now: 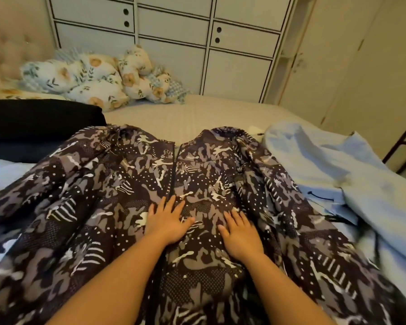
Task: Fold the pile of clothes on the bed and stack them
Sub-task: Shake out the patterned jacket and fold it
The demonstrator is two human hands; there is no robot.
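A dark camouflage-print jacket (99,195) with white dots and stripes lies spread front-up across the bed, its zipper running down the middle. My left hand (167,221) lies flat on the jacket just left of the zipper, fingers straight and spread. My right hand (240,233) presses flat on the cloth to the right of the zipper. A light blue garment (326,165) lies crumpled at the right. A folded black garment (33,123) rests at the left.
The beige bedsheet (185,113) shows beyond the jacket. Floral pillows and a bundled floral quilt (99,76) lie by the headboard at the back left. White cabinets (197,43) stand behind the bed, and the bed's right edge drops to the floor.
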